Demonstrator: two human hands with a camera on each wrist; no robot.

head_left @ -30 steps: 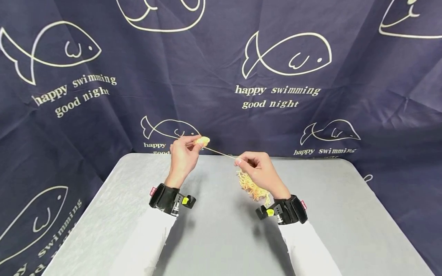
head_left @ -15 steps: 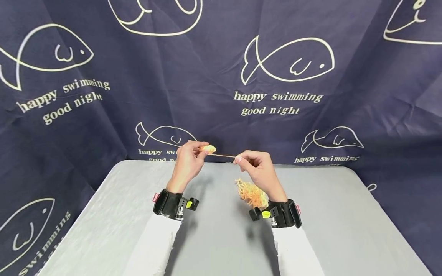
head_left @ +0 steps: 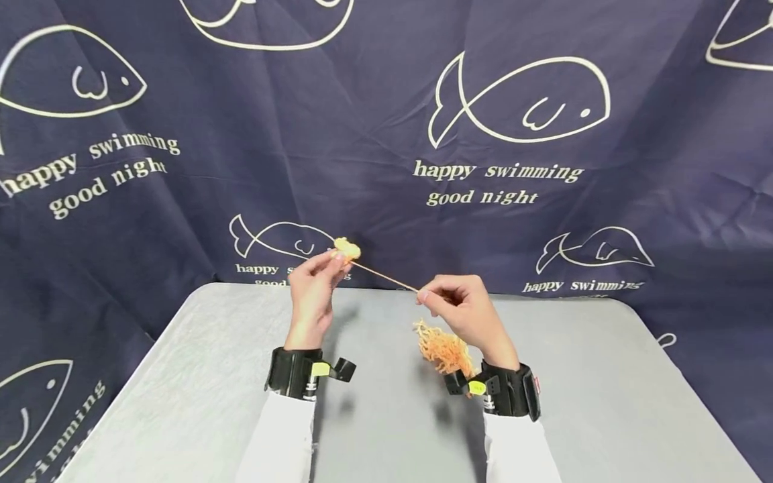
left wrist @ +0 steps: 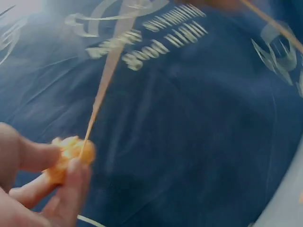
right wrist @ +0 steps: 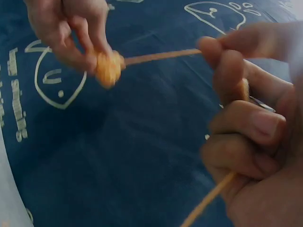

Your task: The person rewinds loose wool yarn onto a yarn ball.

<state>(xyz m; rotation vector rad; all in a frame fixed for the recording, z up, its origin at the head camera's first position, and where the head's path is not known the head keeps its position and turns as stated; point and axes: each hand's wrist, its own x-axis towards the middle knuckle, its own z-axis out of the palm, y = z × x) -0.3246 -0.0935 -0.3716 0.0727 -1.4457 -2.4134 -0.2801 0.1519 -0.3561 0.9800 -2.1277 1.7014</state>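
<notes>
My left hand (head_left: 313,292) pinches a small, lumpy yellow-orange crochet piece (head_left: 347,249) between thumb and fingers above the table's far edge. A strand of yarn (head_left: 384,276) runs taut from the piece to my right hand (head_left: 468,312). There, thumb and forefinger pinch the strand, and the other fingers curl in. In the right wrist view the yarn tail (right wrist: 208,201) leaves below the little finger, and a slim metallic thing (right wrist: 262,104) shows partly between the fingers, mostly hidden. A loose tangle of orange-yellow yarn (head_left: 443,347) lies below and partly behind the right hand.
The grey table (head_left: 386,429) has rounded far corners. Behind it hangs a dark blue curtain (head_left: 338,134) with white fish drawings and lettering. Both wrists wear black straps (head_left: 292,371) carrying small cameras.
The hands first drew closer, then moved apart again, so the strand between them is longer now. My left hand has turned and shifted left with the crochet piece.
</notes>
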